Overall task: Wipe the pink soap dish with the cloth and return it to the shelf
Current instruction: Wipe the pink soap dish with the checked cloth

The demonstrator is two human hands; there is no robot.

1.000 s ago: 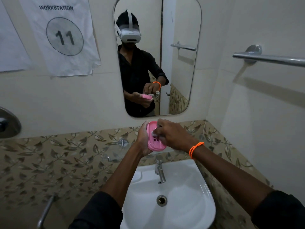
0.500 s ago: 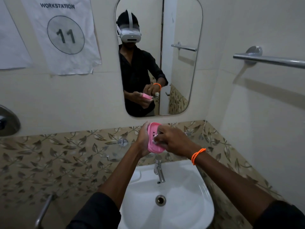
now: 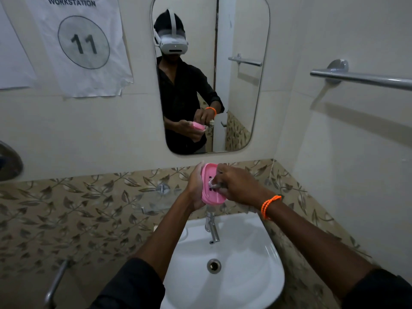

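Note:
The pink soap dish (image 3: pixel 210 192) is held up over the sink, tilted so its slotted inside faces me. My left hand (image 3: pixel 195 188) cups it from behind and below. My right hand (image 3: pixel 238 186), with an orange band on the wrist, presses a small whitish cloth (image 3: pixel 213 183) into the middle of the dish; most of the cloth is hidden under the fingers. A clear glass shelf (image 3: pixel 156 205) on a metal bracket sits on the leaf-patterned tiles, just left of and below the dish.
Below the hands is a white sink (image 3: pixel 225 275) with a chrome tap (image 3: pixel 213 228). A mirror (image 3: pixel 210 72) hangs above on the wall. A towel bar (image 3: pixel 361 78) sticks out from the right wall, and a grab bar (image 3: pixel 54 284) at lower left.
The right hand with the cloth has shifted a little over the inside of the dish, from its lower part towards the middle. The left hand keeps the dish in the same place.

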